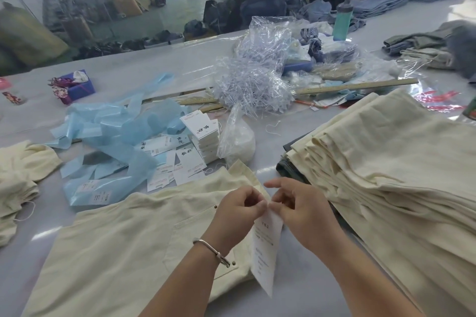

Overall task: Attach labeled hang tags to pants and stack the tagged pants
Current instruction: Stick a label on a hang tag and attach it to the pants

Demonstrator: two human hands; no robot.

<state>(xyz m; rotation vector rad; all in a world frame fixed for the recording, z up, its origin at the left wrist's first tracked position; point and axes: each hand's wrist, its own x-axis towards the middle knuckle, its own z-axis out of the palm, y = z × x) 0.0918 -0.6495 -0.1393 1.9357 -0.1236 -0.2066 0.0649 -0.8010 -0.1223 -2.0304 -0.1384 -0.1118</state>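
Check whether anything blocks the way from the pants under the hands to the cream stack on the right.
Nothing visible does. The pants lie flat beside the stack, with only bare table between. Both hands pinch the hang tag.

The pants (pixel 116 234) are pale cream, as is the stack (pixel 391 162) on the right and the heap (pixel 18 175) on the left. The tag (pixel 266 247) is white with faint grey print. The loose tags (pixel 198 136) are white with black characters. The plastic strips (pixel 121 131) are light blue and translucent. The box (pixel 79 87) is blue and purple. The bottle (pixel 342 22) is teal with a grey cap. The bracelet (pixel 211 249) is silver. The table (pixel 154 67) is pale grey.
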